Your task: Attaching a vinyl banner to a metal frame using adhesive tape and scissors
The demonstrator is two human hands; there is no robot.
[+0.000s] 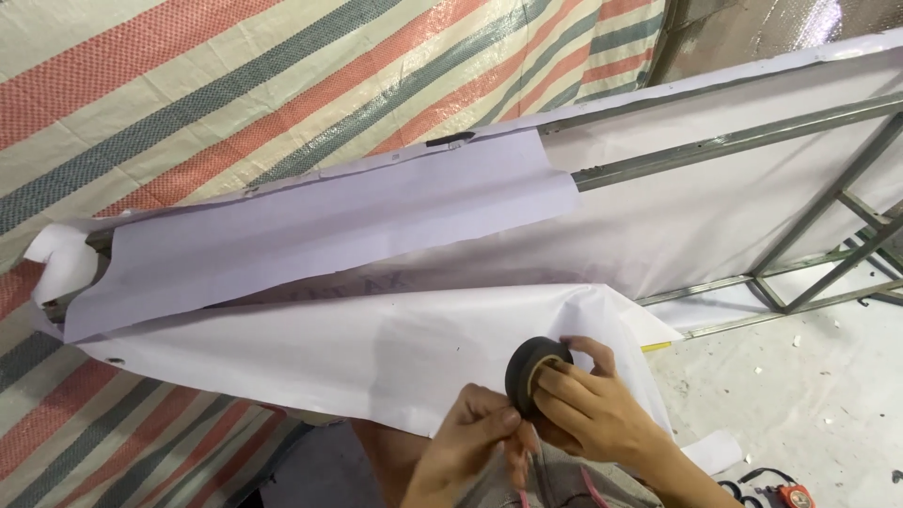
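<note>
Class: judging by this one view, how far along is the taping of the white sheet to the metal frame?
Done: one black tape strip holds the white sheet's top edge. In hand: the right hand grips the black tape roll, and the left hand picks at it. Left: the lower flap hangs loose off the metal frame.

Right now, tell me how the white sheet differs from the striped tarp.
The white sheet is plain and unpatterned; the striped tarp has red, grey-green and cream bands. The sheet is folded over a metal frame; the tarp lies spread beneath it. Both are large, flexible coverings.
</note>
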